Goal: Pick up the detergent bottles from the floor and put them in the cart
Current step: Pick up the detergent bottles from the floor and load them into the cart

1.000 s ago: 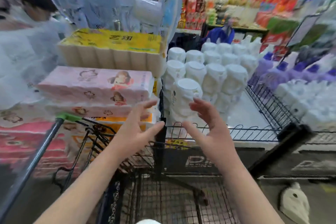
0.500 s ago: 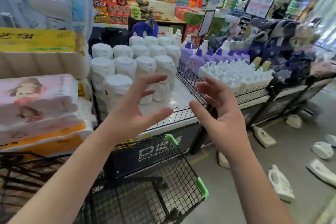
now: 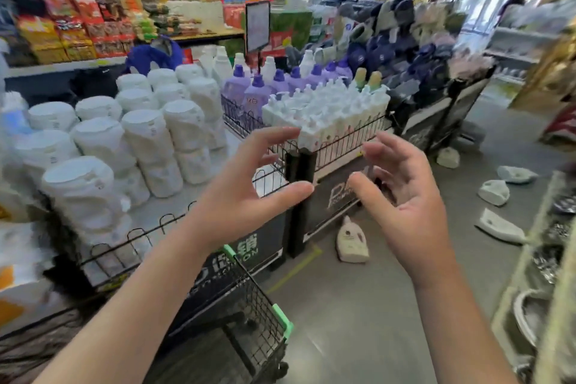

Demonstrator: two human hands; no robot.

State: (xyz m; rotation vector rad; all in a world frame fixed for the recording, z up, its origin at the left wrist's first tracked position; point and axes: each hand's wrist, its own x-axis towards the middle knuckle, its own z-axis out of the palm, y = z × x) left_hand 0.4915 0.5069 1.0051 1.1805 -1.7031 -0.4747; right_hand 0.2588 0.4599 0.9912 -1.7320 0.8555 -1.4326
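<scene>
Five detergent bottles are lying on the floor point(image 3: 358, 305), none of them in my hands. The nearest detergent bottle point(image 3: 351, 240), beige-white with a dark round label, is lying at 5 o'clock from the black post point(image 3: 299, 196) of the counter point(image 3: 174, 209), near its base, with the cap pointing to 12 o'clock. The four others are lying well apart from it, out at 3 o'clock. One far bottle point(image 3: 448, 157) is sitting beside the foot of the next display. A second bottle point(image 3: 516, 174) and a third bottle point(image 3: 494, 192) are lying near each other. A fourth bottle point(image 3: 500, 230) is lying flat just beside the right-hand shelf point(image 3: 511, 290).

I'm holding my left hand point(image 3: 246, 193) and right hand point(image 3: 405, 206) up in front of me, palms facing each other and apart. The left fingers point(image 3: 274, 137) are spreading wide with the thumb out. The right fingers point(image 3: 392, 146) are bending loosely. Neither hand is gripping or touching anything.

The cart point(image 3: 274, 315) is sitting low at 6 to 7 o'clock, black wire with green corner guards, under my left forearm. My arm and the blur are hiding its inside, so I can't tell what it's carrying.

White jugs point(image 3: 140, 140) are standing in rows on the counter at 10 o'clock. Purple-capped bottles point(image 3: 249, 93) are standing at 12 o'clock, and white pump bottles point(image 3: 327, 109) are packing in behind a wire fence point(image 3: 343, 146) at 1 o'clock. Metal bowls point(image 3: 530, 315) are sitting on the right-hand shelf at 4 o'clock.
</scene>
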